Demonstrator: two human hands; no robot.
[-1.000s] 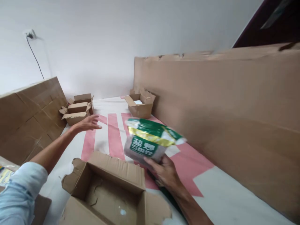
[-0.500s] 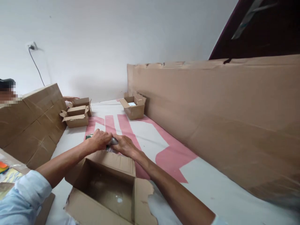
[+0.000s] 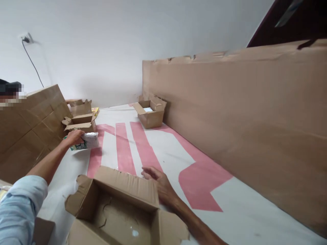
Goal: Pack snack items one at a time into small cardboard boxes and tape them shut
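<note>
over pink-striped sheet (image 3: 143, 141), left grip (image 3: 75, 137) clasps a part-hidden packet (image 3: 91, 140), right grip (image 3: 162, 185) parted, empty.

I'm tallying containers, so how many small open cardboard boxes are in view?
4: near box, far-middle box, front-left box, rear-left box. The last is partly hidden; others may be too.

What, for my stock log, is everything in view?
Packet: one, green-white, left
Boxes: four, brown, bottom centre, far left (two), far centre
Cardboard panels: two, brown, either side
Small item: one, yellow, by left boxes
Cover: one, white and pink, under boxes
Wall: one, whitish, behind
Corded socket: one, white, upper left
Door-like panel: one, dark, top right
Cardboard scrap: one, brown, bottom left
Co-worker's head: one, dark-topped, left edge
Sleeve: one, light blue, lower left
Left hand: one, bare, on packet
Right hand: one, bare, by nearest box
</note>
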